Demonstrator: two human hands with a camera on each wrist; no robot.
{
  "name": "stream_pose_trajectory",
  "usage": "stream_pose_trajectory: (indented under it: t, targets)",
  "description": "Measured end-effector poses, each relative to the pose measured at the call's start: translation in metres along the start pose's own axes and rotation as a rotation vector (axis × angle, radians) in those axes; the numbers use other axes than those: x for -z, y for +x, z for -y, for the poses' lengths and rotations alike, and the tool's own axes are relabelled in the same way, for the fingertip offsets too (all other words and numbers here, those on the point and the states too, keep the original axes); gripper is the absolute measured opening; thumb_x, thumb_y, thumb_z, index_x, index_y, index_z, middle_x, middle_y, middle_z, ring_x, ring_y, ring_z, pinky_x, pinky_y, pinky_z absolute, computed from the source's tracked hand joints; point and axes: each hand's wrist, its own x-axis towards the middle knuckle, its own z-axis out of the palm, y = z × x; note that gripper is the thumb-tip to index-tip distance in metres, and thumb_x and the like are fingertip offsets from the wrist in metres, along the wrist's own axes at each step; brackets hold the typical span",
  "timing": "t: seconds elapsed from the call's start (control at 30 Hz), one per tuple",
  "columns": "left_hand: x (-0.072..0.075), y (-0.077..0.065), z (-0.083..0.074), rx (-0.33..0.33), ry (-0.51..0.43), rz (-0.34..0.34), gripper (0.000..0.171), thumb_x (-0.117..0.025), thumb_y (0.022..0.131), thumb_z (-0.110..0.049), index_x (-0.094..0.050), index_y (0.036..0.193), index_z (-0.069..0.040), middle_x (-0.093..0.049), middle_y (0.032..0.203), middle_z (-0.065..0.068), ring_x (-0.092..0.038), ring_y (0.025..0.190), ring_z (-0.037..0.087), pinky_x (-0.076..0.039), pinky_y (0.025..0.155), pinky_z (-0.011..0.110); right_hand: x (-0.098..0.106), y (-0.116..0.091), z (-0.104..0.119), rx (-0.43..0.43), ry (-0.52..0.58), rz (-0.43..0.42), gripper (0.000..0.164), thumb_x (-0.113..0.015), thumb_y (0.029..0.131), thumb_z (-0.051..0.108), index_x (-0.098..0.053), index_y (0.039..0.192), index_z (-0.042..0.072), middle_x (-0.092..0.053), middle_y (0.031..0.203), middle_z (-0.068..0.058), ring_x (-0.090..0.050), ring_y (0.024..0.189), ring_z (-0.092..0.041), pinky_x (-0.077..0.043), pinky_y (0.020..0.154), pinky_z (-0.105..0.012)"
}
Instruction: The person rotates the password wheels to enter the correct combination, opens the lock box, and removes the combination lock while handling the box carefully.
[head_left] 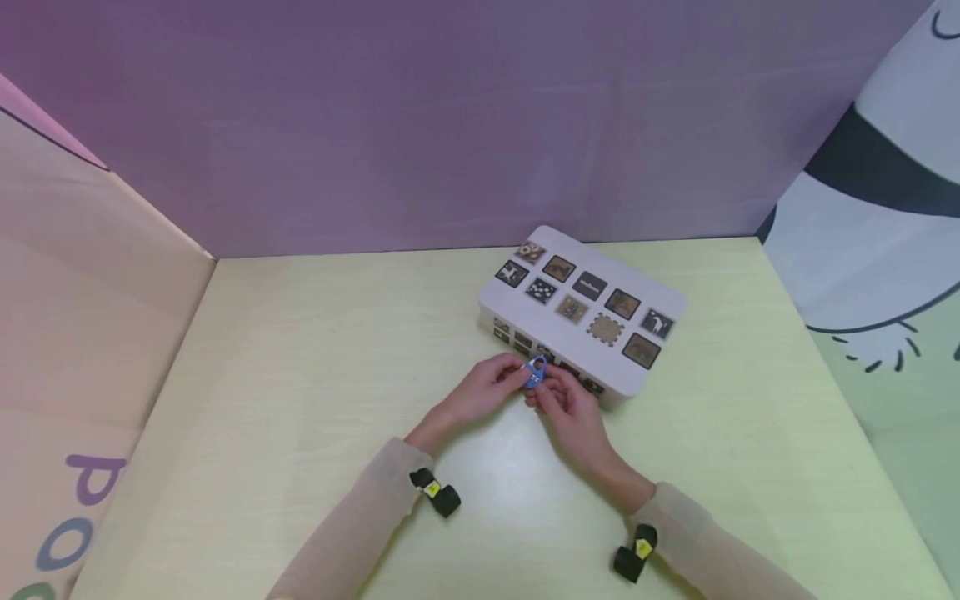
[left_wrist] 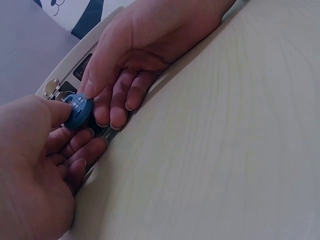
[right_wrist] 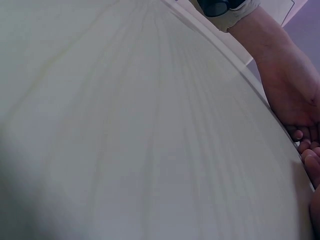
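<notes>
A small blue combination padlock (head_left: 534, 372) with a looped shackle is at the front side of a white box (head_left: 592, 302) printed with square pictures. My left hand (head_left: 480, 390) pinches the padlock between thumb and fingers. From the other side, my right hand (head_left: 581, 421) also pinches it, thumb and fingertips on its body. In the left wrist view, number dials show on the padlock (left_wrist: 78, 111), beside a metal latch (left_wrist: 51, 89) on the box. Whether the shackle passes through the latch is hidden. Only the left hand (right_wrist: 295, 90) and some fingertips show in the right wrist view.
The box stands at an angle on a pale wood-grain table (head_left: 315, 358), near the purple back wall (head_left: 420, 150). Printed panels rise at left (head_left: 97, 275) and right (head_left: 892, 275). Black straps with small devices are on both sleeves.
</notes>
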Motion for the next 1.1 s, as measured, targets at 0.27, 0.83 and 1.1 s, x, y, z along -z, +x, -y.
stream_pose_trajectory:
  t: [0.27,0.83,1.1]
  targets:
    - [0.0005,-0.0005,-0.0004,-0.016,0.005,0.001,0.026,-0.054,0.108,-0.03,-0.067,0.12,-0.012,-0.068,0.11,0.001,-0.062,0.103,0.015,-0.052,0.099,0.038,0.0,-0.0001,-0.0002,0.021,-0.023,-0.001,0.035,-0.059,0.104,0.008,-0.056,0.138,0.001,-0.07,0.109,-0.02,-0.072,0.095,-0.02,-0.06,0.088,-0.029]
    - [0.0005,-0.0001,0.0005,-0.018,0.012,0.0,0.027,-0.054,0.108,-0.033,-0.068,0.12,-0.013,-0.068,0.11,-0.001,-0.062,0.103,0.015,-0.052,0.099,0.039,0.0002,-0.0002,0.0011,0.019,-0.023,0.0,0.035,-0.06,0.104,0.008,-0.056,0.138,0.001,-0.07,0.109,-0.02,-0.071,0.094,-0.021,-0.061,0.087,-0.029]
    - [0.001,-0.0011,-0.0001,-0.012,-0.001,0.002,0.026,-0.054,0.108,-0.032,-0.068,0.12,-0.014,-0.068,0.11,-0.001,-0.062,0.103,0.014,-0.052,0.099,0.038,0.0001,-0.0002,0.0011,0.022,-0.021,0.0,0.035,-0.06,0.104,0.008,-0.056,0.138,0.001,-0.07,0.109,-0.02,-0.071,0.094,-0.02,-0.061,0.087,-0.029]
